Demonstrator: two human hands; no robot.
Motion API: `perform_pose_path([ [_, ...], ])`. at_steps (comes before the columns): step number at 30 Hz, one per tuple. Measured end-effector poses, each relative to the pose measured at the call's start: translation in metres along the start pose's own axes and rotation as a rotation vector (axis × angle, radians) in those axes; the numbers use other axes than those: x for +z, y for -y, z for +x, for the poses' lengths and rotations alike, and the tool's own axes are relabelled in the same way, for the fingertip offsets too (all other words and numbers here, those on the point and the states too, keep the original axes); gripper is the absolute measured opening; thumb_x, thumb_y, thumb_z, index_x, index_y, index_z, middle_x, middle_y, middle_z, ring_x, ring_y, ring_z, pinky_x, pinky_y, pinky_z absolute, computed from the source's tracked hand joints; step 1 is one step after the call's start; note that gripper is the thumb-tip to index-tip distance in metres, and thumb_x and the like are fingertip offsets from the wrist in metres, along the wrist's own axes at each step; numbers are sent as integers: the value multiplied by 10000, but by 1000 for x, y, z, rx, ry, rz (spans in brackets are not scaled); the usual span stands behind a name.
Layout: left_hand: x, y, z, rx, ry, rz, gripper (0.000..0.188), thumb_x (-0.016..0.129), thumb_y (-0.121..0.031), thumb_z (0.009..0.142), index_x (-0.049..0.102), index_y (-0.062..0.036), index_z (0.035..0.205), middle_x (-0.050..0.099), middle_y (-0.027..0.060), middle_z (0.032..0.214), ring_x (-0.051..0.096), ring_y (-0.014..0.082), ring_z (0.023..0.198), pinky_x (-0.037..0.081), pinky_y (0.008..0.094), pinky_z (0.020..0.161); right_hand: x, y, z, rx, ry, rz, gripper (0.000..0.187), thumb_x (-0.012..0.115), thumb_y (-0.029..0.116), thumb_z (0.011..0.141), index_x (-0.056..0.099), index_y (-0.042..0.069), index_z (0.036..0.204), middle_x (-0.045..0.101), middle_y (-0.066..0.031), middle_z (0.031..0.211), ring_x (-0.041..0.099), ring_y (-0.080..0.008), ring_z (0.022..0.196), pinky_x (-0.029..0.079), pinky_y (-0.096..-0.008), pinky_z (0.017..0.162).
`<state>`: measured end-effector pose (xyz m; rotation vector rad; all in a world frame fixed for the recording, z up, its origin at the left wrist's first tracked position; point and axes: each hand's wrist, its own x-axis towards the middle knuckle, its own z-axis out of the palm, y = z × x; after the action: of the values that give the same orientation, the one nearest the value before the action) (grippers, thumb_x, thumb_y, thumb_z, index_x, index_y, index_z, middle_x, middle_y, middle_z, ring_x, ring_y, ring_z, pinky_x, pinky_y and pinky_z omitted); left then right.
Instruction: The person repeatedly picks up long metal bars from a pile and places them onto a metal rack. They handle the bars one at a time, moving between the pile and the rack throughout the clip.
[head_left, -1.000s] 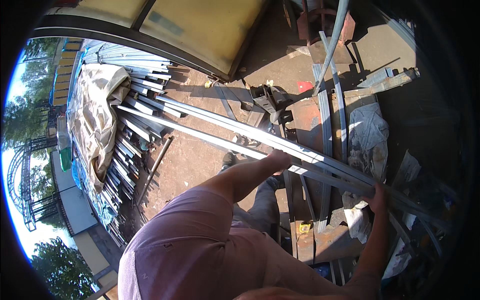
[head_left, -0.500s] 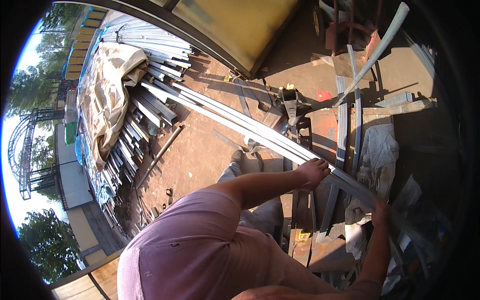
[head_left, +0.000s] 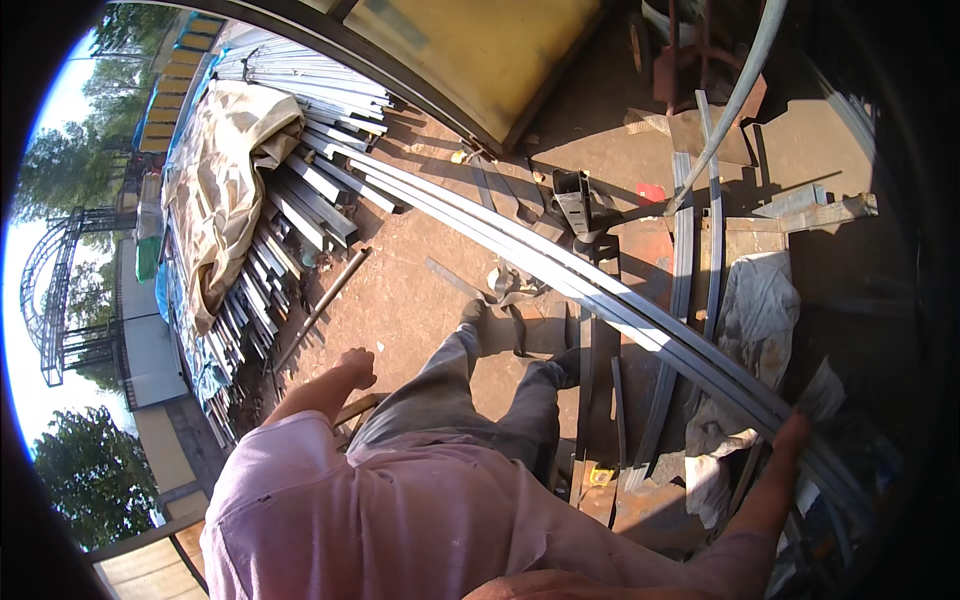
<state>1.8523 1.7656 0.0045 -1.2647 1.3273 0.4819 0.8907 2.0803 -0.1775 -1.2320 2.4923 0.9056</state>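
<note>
Two or three long grey steel tubes (head_left: pixel 600 290) run side by side from the stack at the upper left down to the lower right, resting on a rusty metal bench (head_left: pixel 645 250). My right hand (head_left: pixel 795 432) grips their near end at the lower right, in shadow. My left hand (head_left: pixel 355 366) hangs free over the reddish ground to the left of my legs, fingers curled, holding nothing. My pink shirt and grey trousers fill the lower middle.
A pile of steel sections (head_left: pixel 275 250) lies at the left, partly under a tan tarp (head_left: pixel 225 170). A rusty rod (head_left: pixel 325 300) lies on the ground beside it. A yellow panel (head_left: pixel 480 50) stands at the top. A grey cloth (head_left: pixel 760 310) drapes over the bench at the right.
My left hand has let go of the tubes and swung away to the left. My right hand stays on their near end. The view has turned slightly.
</note>
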Motion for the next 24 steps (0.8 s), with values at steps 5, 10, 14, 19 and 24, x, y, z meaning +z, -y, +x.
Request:
perform_pose_path([
  [5,11,4,-2,87,-81,-181,529,725,-390,856,650,-101,1292,613,153,1358,580,347,1277,498,454,1051,-50,47,-31,184,128,-184,250,593,167,954,689,133,1182,686,-142,1220,673,-311,1145,504,-428,1014],
  [10,14,-22,6,222,-203,-426,510,720,-385,868,659,-74,1267,652,153,1298,616,337,1228,516,442,1026,-32,105,-63,187,251,116,674,740,263,813,524,70,1421,489,-173,1502,482,-338,1391,426,-463,1133],
  [14,15,-31,-4,304,-224,-529,533,712,-406,878,649,-77,1293,652,149,1311,619,329,1234,504,434,1050,-114,210,-144,-60,316,319,670,777,306,834,528,63,1407,609,-208,1352,611,-385,1231,528,-489,1000],
  [19,38,4,-6,352,-192,-633,557,702,-438,889,642,-75,1308,650,154,1325,613,326,1247,498,428,1059,-150,310,-230,-266,462,594,576,775,395,832,664,39,1271,719,-208,1184,683,-379,1120,538,-452,963],
  [24,103,90,29,313,-144,-739,553,718,-416,879,653,-46,1285,678,163,1295,640,313,1216,510,413,1046,-151,372,-266,-374,552,785,493,758,358,870,703,4,1209,726,-224,1157,708,-335,1087,541,-413,945],
])
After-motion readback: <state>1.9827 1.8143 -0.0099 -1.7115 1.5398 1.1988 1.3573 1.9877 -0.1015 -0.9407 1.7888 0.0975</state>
